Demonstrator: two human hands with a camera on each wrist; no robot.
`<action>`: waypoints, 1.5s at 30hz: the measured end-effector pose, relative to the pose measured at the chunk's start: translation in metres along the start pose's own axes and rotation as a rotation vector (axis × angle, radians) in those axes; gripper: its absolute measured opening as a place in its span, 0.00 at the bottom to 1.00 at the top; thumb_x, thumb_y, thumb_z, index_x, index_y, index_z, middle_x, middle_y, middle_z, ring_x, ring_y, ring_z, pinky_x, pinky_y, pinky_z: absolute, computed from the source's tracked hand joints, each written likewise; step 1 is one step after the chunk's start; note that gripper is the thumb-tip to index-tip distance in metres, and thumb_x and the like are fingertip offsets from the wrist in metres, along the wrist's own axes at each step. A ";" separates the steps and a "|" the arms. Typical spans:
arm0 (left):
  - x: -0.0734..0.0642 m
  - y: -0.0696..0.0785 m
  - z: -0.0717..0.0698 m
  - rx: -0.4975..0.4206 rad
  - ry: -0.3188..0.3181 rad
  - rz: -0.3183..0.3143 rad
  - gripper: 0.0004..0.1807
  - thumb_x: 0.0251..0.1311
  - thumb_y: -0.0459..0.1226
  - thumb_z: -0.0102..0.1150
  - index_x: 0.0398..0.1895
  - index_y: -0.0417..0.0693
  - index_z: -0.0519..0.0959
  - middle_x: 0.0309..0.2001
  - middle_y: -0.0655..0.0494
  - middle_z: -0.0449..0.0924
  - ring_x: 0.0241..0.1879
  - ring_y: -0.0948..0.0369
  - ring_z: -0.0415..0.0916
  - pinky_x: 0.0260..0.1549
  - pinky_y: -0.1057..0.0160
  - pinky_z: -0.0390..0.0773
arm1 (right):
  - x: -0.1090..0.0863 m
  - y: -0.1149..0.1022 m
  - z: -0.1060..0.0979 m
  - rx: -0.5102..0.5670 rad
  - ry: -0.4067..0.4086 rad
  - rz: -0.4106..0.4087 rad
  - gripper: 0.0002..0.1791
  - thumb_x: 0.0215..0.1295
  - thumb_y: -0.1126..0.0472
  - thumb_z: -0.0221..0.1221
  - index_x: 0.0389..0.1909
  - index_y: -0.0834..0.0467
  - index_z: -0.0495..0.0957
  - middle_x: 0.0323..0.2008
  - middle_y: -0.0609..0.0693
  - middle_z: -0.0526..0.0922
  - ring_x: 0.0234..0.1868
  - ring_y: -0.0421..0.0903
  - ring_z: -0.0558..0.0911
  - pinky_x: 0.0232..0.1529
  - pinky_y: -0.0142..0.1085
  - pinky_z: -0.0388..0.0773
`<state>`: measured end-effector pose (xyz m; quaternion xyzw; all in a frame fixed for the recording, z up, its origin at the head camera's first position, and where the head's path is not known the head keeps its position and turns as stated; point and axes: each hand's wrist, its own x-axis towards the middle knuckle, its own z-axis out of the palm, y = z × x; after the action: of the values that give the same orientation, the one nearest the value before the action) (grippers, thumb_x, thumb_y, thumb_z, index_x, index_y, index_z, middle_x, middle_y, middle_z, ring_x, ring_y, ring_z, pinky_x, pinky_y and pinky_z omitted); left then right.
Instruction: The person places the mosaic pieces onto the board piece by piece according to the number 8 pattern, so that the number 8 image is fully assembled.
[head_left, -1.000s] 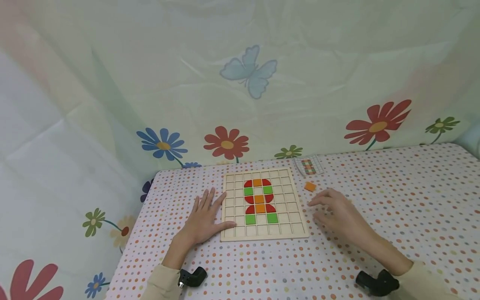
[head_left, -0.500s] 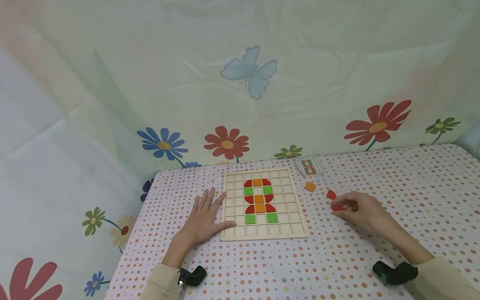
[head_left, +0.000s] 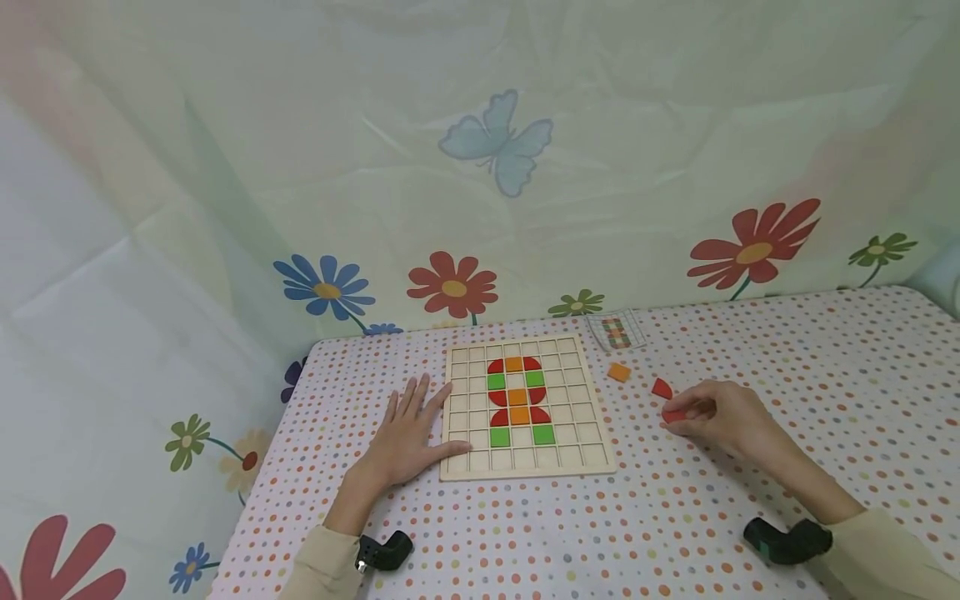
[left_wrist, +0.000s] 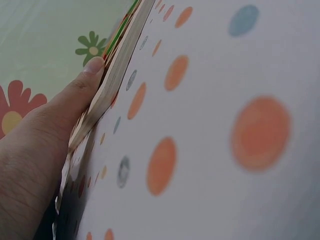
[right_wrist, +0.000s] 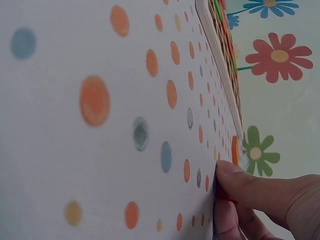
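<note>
A wooden grid board lies on the table, with red, orange and green tiles set in its middle columns. My left hand rests spread at the board's left side, its thumb over the edge; the thumb also shows against the board in the left wrist view. To the board's right, my right hand pinches a red tile between thumb and fingers, low at the cloth. The fingers hide part of that tile. Just beyond it lies a red quarter-round tile.
A loose orange tile sits on the dotted tablecloth by the board's right edge. Behind it lies a small card printed with a coloured grid pattern. A flowered curtain hangs along the table's back.
My right hand has moved right, away from the board, and its fingers now pinch a red tile. Both red tiles have come into view from under the hand. My left hand stays put.
</note>
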<state>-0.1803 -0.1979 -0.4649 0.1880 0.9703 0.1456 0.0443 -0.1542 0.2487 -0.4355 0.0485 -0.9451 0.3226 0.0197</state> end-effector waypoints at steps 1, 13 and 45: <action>0.000 0.000 0.000 -0.001 -0.002 -0.001 0.54 0.64 0.70 0.56 0.86 0.57 0.51 0.85 0.43 0.40 0.84 0.45 0.32 0.80 0.39 0.35 | -0.001 0.000 0.000 -0.002 0.004 -0.006 0.11 0.53 0.70 0.77 0.37 0.65 0.89 0.35 0.56 0.85 0.31 0.46 0.80 0.28 0.35 0.76; 0.000 -0.004 0.003 -0.017 0.013 0.017 0.55 0.63 0.72 0.54 0.86 0.57 0.51 0.85 0.43 0.39 0.84 0.44 0.33 0.80 0.39 0.35 | -0.008 -0.018 0.012 0.024 0.036 -0.174 0.15 0.54 0.75 0.75 0.44 0.65 0.89 0.33 0.49 0.83 0.34 0.47 0.83 0.34 0.34 0.83; 0.001 -0.001 0.001 -0.008 0.002 -0.013 0.54 0.64 0.71 0.55 0.86 0.59 0.51 0.85 0.45 0.39 0.84 0.46 0.32 0.80 0.39 0.35 | 0.028 -0.141 0.107 0.306 -0.391 -0.505 0.06 0.65 0.71 0.70 0.41 0.63 0.91 0.33 0.43 0.84 0.33 0.33 0.76 0.34 0.28 0.79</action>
<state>-0.1811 -0.1980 -0.4662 0.1814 0.9709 0.1493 0.0453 -0.1676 0.0697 -0.4327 0.3438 -0.8300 0.4298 -0.0902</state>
